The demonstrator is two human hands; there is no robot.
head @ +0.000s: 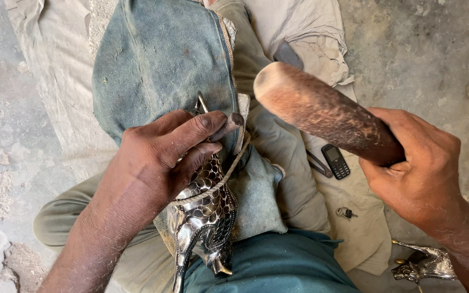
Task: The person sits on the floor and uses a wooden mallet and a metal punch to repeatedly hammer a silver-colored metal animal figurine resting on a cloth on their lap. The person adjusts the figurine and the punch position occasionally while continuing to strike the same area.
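Two hands at a scaled metal figure, one with a punch, one with a club.

From the head camera: the left hand [161, 157] pinches one thin metal punch [229, 123] against one shiny, scale-patterned metal bird [204, 214] resting on a worn denim pad [158, 54] over the lap. The right hand [419, 168] has its grip closed round one rough, rounded wooden mallet [321, 111]. On pale cloth [354, 228] lie one small dark phone [335, 161] and, perhaps, one key [346, 213].

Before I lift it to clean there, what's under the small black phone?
The phone lies on pale cloth spread on the concrete floor, beside a dark tool. Anything beneath the cloth is hidden.
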